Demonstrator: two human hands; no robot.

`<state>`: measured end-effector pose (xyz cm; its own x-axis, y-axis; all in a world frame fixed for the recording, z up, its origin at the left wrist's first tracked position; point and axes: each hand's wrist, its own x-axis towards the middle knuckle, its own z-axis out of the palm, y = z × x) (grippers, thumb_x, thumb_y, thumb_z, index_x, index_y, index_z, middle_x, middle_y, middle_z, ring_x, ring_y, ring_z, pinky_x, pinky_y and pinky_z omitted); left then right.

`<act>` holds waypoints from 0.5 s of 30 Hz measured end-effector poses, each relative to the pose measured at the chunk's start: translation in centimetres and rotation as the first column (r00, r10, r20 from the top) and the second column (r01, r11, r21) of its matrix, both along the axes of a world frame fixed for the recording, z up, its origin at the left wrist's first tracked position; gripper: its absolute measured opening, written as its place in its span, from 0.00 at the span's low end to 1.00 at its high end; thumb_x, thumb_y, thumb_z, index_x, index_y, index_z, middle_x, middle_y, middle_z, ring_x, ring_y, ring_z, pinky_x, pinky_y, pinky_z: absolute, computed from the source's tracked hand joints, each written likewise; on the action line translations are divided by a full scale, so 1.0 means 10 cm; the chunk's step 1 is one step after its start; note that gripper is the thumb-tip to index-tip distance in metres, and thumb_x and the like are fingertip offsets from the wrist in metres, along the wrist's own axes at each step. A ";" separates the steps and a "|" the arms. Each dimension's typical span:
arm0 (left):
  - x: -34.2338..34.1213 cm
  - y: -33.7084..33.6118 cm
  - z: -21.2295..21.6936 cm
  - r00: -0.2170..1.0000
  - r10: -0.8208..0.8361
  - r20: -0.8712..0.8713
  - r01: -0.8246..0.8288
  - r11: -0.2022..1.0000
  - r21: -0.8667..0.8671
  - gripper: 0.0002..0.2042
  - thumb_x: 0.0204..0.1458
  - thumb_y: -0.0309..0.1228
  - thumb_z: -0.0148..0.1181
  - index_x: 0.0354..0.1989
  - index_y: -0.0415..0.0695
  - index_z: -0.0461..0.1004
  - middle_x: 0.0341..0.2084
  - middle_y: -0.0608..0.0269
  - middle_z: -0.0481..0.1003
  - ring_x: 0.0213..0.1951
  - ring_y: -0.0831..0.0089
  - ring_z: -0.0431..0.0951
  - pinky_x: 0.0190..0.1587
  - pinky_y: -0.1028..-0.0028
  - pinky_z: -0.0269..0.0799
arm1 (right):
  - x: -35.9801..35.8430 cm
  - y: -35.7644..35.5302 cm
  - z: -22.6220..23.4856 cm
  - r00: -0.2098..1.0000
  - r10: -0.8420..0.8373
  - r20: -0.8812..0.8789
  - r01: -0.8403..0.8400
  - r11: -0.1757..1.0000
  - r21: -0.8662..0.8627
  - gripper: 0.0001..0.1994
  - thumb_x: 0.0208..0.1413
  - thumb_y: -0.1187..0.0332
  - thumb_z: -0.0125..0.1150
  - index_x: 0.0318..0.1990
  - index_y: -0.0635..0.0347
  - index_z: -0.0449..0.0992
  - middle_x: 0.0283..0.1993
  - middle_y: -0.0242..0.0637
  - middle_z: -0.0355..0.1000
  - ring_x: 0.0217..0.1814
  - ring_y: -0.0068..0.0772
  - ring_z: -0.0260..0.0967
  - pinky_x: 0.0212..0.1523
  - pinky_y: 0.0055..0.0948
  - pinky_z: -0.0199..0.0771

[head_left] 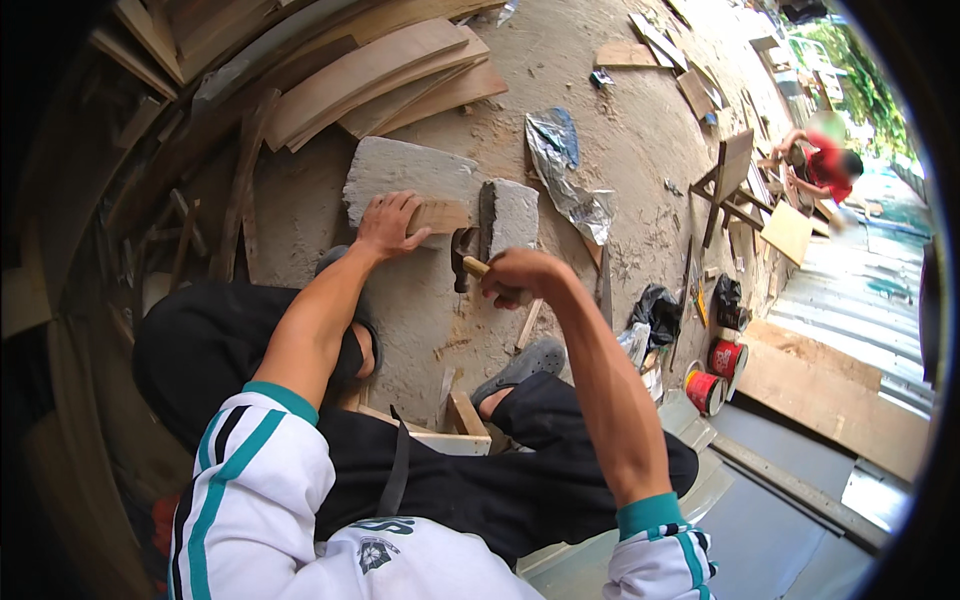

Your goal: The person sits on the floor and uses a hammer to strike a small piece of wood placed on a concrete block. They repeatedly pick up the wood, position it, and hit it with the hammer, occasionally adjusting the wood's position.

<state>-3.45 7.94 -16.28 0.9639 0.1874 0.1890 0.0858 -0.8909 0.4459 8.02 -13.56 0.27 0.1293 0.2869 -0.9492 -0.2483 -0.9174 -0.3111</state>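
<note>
A short wooden block (pixel 445 216) lies on a rough grey concrete slab (pixel 405 165). Across the block's left end rests my left hand (pixel 388 224), fingers over the top and thumb along the near side, holding it. My right hand (pixel 518 277) is closed around the light wooden handle of a hammer (pixel 461 262). The hammer's dark head is just off the block's right end; whether the two touch I cannot tell. Beside the slab, to its right, a smaller concrete block (pixel 512 215) sits past the hammer.
Stacked boards (pixel 375 75) lie far left. A crumpled silver sheet (pixel 568 180) lies beyond the smaller block. Right of me are black plastic bags (pixel 657 315), red-labelled cans (pixel 706 390) and a wooden stool (pixel 732 180). A person in red (pixel 825 172) crouches far right.
</note>
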 end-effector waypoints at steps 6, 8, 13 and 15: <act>0.37 0.11 -0.34 0.934 0.336 0.123 -0.330 0.942 -0.064 0.12 0.55 0.41 0.55 0.40 0.47 0.75 0.45 0.61 0.73 0.48 0.61 0.71 0.51 0.59 0.63 | 0.53 0.99 0.12 0.919 0.394 -0.016 -0.384 0.883 -0.271 0.10 0.51 0.67 0.65 0.28 0.66 0.76 0.28 0.43 0.76 0.27 0.35 0.78 0.28 0.31 0.82; 0.42 0.05 -0.44 0.941 0.328 0.090 -0.319 0.943 -0.100 0.10 0.55 0.40 0.54 0.36 0.48 0.75 0.40 0.61 0.73 0.45 0.61 0.71 0.47 0.59 0.63 | 0.69 1.12 -0.05 0.877 0.473 -0.082 -0.475 0.831 -0.289 0.10 0.52 0.66 0.65 0.27 0.63 0.76 0.30 0.43 0.77 0.27 0.32 0.78 0.26 0.30 0.81; 0.42 -0.02 -0.48 0.930 0.312 0.193 -0.309 0.950 -0.047 0.07 0.55 0.39 0.56 0.34 0.51 0.75 0.29 0.68 0.74 0.36 0.66 0.73 0.41 0.62 0.63 | 0.87 1.50 -0.20 0.769 0.592 -0.239 -0.635 0.668 -0.388 0.08 0.54 0.65 0.63 0.33 0.61 0.78 0.32 0.43 0.79 0.26 0.30 0.77 0.25 0.28 0.78; 0.42 -0.01 -0.46 0.929 0.298 0.221 -0.298 0.954 -0.032 0.07 0.55 0.39 0.56 0.34 0.51 0.75 0.29 0.70 0.74 0.35 0.67 0.73 0.40 0.63 0.63 | 0.87 1.60 -0.21 0.754 0.602 -0.265 -0.655 0.656 -0.375 0.08 0.56 0.65 0.62 0.37 0.60 0.78 0.33 0.42 0.79 0.26 0.29 0.76 0.25 0.27 0.77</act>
